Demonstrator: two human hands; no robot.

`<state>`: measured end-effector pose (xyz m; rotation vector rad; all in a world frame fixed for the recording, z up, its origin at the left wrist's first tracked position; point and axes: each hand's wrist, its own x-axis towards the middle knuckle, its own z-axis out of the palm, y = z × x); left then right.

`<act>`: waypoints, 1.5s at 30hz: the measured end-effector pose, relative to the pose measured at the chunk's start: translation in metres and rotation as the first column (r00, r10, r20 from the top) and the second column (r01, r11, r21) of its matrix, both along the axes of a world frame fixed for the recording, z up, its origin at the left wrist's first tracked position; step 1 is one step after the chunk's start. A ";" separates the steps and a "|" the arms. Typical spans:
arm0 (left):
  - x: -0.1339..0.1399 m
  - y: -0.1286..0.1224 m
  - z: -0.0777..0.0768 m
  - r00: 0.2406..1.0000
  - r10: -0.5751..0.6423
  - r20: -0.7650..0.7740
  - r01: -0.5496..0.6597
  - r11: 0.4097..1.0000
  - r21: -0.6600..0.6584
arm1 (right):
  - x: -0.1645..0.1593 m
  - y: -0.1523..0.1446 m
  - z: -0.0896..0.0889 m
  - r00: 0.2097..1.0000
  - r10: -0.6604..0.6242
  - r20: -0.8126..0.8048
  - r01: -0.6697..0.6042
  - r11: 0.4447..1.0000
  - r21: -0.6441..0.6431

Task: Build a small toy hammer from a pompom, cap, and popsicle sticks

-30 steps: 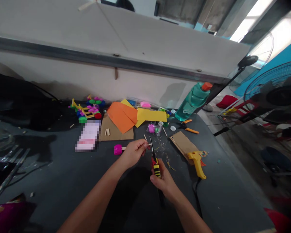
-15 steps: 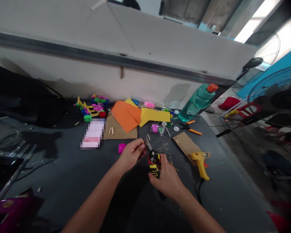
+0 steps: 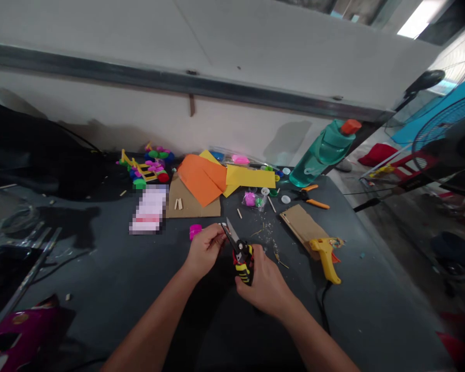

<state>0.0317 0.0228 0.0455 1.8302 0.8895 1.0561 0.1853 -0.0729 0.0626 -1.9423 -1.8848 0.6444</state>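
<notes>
My right hand (image 3: 265, 281) is wrapped around the black, red and yellow handles of a pair of shears (image 3: 240, 258). The shears' blades are parted and point up and left, toward my left hand (image 3: 205, 250). The fingers of that hand are pinched together beside the blades, on something small that I cannot make out. Just behind the left hand sits a bright pink lump (image 3: 195, 231). Beyond it lies a piece of brown cardboard (image 3: 197, 209) with a few short wooden sticks (image 3: 178, 204) on it.
Orange paper (image 3: 201, 181) and yellow paper (image 3: 251, 176) lie at the back. To the right are a yellow glue gun (image 3: 326, 258), a cardboard strip (image 3: 302, 225), orange-handled pliers (image 3: 313, 199) and a teal bottle (image 3: 321, 155). Colourful toy-like pieces (image 3: 147, 170) stand at back left.
The view has shifted slightly. My left hand and the shears' blades have come closer together, and both hands have moved slightly left. The shears stay in my right hand.
</notes>
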 end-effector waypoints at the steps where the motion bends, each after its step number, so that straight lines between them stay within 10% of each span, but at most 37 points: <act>1: 0.000 0.000 0.000 1.000 0.000 -0.011 0.000 1.000 0.025 | 0.001 0.000 0.000 1.000 0.007 0.011 -0.007 1.000 0.005; 19: -0.007 -0.002 0.010 0.995 -0.059 0.087 0.052 0.995 0.082 | 0.003 -0.005 0.000 0.995 0.091 0.048 -0.089 0.995 -0.032; 30: -0.005 -0.002 0.009 0.986 -0.106 0.131 0.122 0.985 -0.122 | 0.003 -0.003 0.002 0.993 0.059 0.103 -0.066 0.996 0.063; 45: -0.009 0.000 0.004 0.995 -0.097 0.008 0.095 0.986 0.136 | -0.002 -0.008 0.003 0.996 0.052 0.073 -0.050 0.998 -0.022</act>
